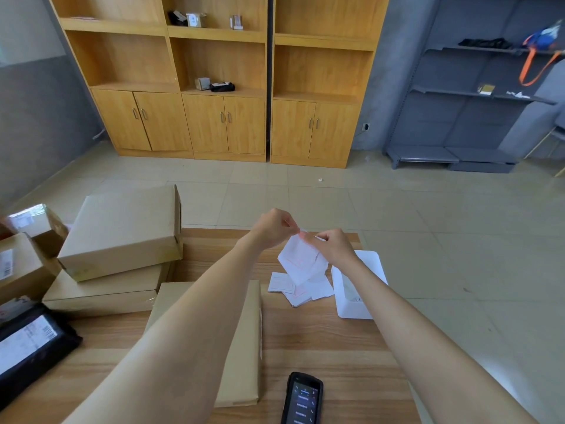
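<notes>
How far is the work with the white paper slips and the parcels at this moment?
Looks done: the black bag bears a label. In hand: the left hand and right hand pinch the top corner of a white sheet above the table, perhaps peeling it. Remaining: the flat brown parcel and the stacked boxes show no label on visible faces; loose slips lie beside the white tray.

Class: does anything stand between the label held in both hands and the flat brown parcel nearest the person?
No object does. Left hand and right hand pinch the label beyond the parcel; only the left forearm crosses above it.
</notes>
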A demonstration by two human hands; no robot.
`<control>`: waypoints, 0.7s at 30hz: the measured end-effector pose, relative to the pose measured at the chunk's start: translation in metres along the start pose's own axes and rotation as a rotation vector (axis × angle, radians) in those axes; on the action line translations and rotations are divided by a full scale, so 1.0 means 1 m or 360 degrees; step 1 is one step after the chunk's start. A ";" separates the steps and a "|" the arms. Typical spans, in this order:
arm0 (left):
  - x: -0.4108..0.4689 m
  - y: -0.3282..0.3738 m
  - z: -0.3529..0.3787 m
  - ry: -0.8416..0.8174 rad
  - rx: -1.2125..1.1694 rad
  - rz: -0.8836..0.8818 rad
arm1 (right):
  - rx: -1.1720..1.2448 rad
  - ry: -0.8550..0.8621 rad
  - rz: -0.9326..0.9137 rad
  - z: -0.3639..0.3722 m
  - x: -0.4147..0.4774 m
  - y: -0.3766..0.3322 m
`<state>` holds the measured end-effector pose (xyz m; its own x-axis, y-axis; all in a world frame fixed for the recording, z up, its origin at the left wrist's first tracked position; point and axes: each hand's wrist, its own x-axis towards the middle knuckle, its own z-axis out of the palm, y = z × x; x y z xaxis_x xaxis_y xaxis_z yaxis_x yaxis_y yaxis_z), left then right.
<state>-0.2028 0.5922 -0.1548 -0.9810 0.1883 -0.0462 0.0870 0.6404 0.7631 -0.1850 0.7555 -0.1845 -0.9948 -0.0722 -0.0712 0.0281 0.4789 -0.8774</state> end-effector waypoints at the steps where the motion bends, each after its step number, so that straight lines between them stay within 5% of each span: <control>1: 0.000 0.000 0.000 0.0001 0.0005 -0.0002 | -0.0010 0.0009 0.0002 0.000 0.000 0.000; 21: 0.004 -0.006 -0.002 0.0119 0.0209 -0.0109 | -0.0099 0.0000 0.0044 0.008 -0.005 -0.004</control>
<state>-0.2074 0.5877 -0.1581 -0.9952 0.0880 -0.0430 0.0368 0.7426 0.6687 -0.1796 0.7469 -0.1843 -0.9938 -0.0582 -0.0951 0.0495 0.5340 -0.8440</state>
